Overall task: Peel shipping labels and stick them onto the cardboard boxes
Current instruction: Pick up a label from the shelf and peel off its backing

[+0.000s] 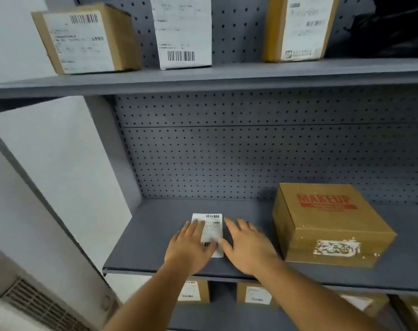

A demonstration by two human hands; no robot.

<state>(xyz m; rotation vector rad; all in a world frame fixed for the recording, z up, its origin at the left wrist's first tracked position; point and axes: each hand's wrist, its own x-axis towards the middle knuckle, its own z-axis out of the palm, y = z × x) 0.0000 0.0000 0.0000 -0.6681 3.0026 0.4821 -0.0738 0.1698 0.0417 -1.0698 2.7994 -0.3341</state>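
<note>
A white shipping label (214,226) with barcodes lies flat on the grey middle shelf (251,211). My left hand (191,247) rests palm down on the label's left half, fingers spread. Just right of the label, my right hand (247,247) lies flat on the shelf with its thumb at the label's edge. A cardboard box (329,225) printed "MAKEUP" in red stands to the right of both hands; a torn white label remnant shows on its front face.
The upper shelf (203,77) carries three labelled cardboard boxes (86,39). More labelled boxes (258,295) stand on the shelf below. A perforated grey back panel (251,151) closes the rack. A white wall and a vented unit (36,304) are at the left.
</note>
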